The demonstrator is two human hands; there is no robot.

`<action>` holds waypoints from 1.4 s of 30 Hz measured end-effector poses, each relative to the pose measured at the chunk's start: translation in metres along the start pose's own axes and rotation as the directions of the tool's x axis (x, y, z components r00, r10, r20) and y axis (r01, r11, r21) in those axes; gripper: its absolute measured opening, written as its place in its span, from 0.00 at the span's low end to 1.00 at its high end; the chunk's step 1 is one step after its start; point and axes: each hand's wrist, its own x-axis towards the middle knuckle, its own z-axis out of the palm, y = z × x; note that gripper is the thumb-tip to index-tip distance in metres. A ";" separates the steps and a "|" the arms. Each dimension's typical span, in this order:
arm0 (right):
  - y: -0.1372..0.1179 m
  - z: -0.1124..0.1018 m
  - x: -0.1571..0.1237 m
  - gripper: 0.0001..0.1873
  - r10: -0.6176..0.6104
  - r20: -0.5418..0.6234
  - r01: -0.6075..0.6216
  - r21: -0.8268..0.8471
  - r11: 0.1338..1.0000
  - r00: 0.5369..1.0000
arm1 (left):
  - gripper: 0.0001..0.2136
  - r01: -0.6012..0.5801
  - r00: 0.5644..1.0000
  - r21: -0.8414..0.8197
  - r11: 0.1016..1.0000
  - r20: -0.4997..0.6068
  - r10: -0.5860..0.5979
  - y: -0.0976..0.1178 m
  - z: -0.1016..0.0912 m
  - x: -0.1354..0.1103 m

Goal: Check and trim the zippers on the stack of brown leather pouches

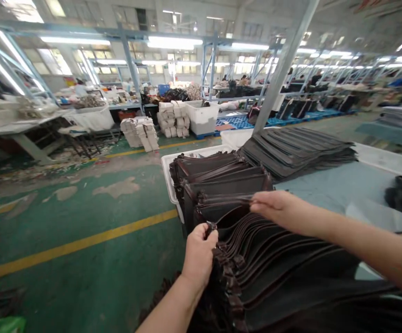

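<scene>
Dark panels (291, 263) lie fanned nearest the camera, right of the left fingers. The left hand (201, 254) pinches a panel corner between thumb and fingers. The right hand (280, 210) has its fingers at a panel edge; grip cannot be determined. Beyond the right fingers: a sheet stack (298, 150).

1. Your left hand (199, 252) pinches the corner of a dark sheet (211, 225).
2. Your right hand (279, 209) reaches across, fingertips at the sheets' edge.
3. Below your hands, layered sheets (291, 273) curve in waves.
4. Beyond, a flatter dark stack (300, 150) lies fanned.
5. Leftward, a yellow line (83, 242) crosses the green floor (72, 277).
</scene>
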 end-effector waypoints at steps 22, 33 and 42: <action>-0.027 0.052 0.047 0.13 -0.042 0.338 0.112 -0.190 0.975 0.940 | 0.10 0.047 0.998 -0.021 0.999 0.051 -0.046 -0.008 -0.009 0.009; -0.027 0.050 0.047 0.12 -0.053 0.340 0.124 -0.188 0.974 0.939 | 0.10 0.046 0.997 -0.057 0.997 0.061 -0.042 -0.009 -0.009 0.009; -0.030 0.063 0.051 0.13 -0.133 0.308 0.148 -0.025 0.989 0.942 | 0.10 0.035 0.997 -0.052 0.998 0.071 -0.031 -0.010 -0.010 0.009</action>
